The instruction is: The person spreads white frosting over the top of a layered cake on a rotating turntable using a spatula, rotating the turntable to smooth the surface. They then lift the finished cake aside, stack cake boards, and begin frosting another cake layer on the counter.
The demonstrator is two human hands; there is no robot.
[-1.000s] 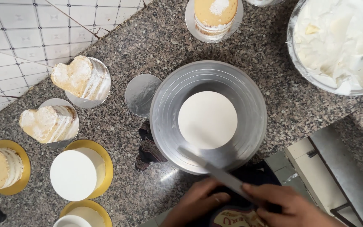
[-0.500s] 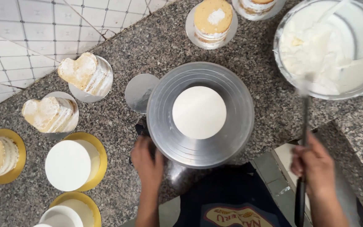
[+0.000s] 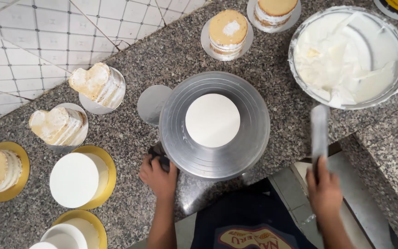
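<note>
On a speckled grey granite counter [image 3: 272, 60] beside a white tiled wall [image 3: 24, 46], a person stands over a round metal cake turntable [image 3: 214, 125]. A bare white cake board [image 3: 213, 120] lies at its centre, with no cake on it yet. Up to the right sits a big metal bowl of white cream [image 3: 348, 56], partly scooped. The left hand [image 3: 158, 175] is curled around a dark part at the turntable's near left edge. The right hand [image 3: 324, 190] is closed around the handle of a long flat spatula [image 3: 319, 131], its blade blurred and pointing toward the bowl. Judging by the spread, work is partway: two smooth white frosted cakes [image 3: 73, 179] rest on gold boards at lower left, while two heart-shaped layer cakes [image 3: 93, 84], three round layered ones [image 3: 227, 31] and another on gold at the far left remain unfrosted. A small spare silver board [image 3: 151, 104] lies just beside the turntable.
</note>
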